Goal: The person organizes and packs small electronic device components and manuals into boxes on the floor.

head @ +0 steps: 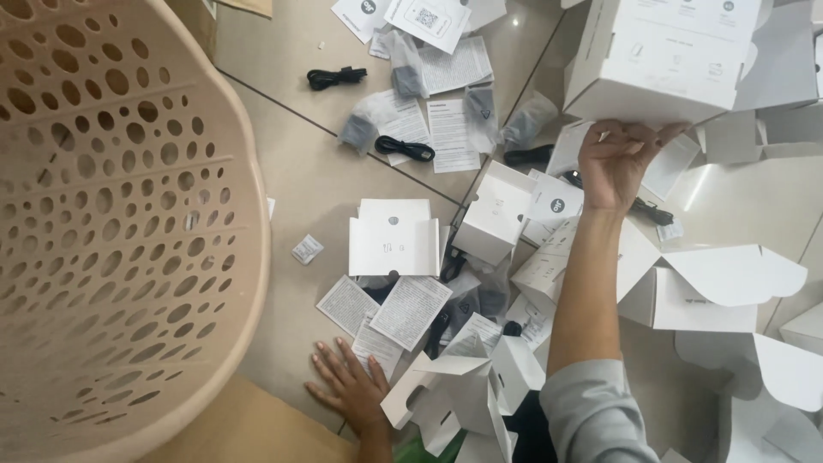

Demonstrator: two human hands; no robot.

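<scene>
Right hand (619,163) pinching bottom edge of big white box (660,60).
Left hand (350,387) spread flat on floor; printed leaflets (410,310) just beyond fingertips, beige perforated basket (111,223) further left.

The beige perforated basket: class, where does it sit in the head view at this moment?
The beige perforated basket fills the left side of the head view, standing on the tiled floor, left of the scattered white boxes, with the left hand flat by its lower right.

I see a pale tiled floor (300,184) strewn with opened white boxes (393,237), printed leaflets (410,310), coiled black cables (404,148) and a small sachet (306,249); a perforated beige basket (103,223) stands at its left edge.
</scene>
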